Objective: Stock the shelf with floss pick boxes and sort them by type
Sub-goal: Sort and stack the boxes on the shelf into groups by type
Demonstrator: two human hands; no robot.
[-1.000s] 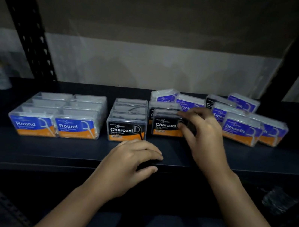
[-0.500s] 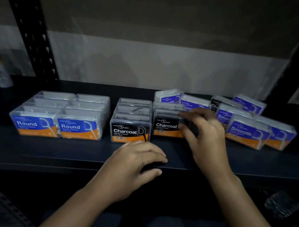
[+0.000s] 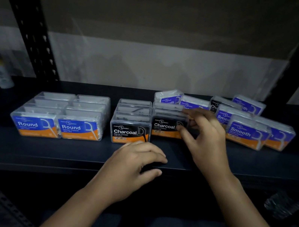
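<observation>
Dim shelf (image 3: 236, 157), boxes in three groups: Round boxes (image 3: 60, 118) far left in two neat files, Charcoal in the middle, Smooth boxes (image 3: 248, 133) loose and jumbled at right. Your right hand (image 3: 205, 142) is at the right end of the second Charcoal box (image 3: 166, 127), thumb at its front corner and fingers reaching over the back edge, curled round it. That box sits set back from the front Charcoal box (image 3: 129, 132), long axis running left-right; squaring it probably means drawing it toward you, and the right hand is the nearer one. Your left hand (image 3: 133, 168) rests on the shelf lip, fingers loosely curled; whether it holds something dark underneath, you cannot tell. One stray Charcoal box (image 3: 215, 105) sits among the Smooth boxes, right of your right hand.
</observation>
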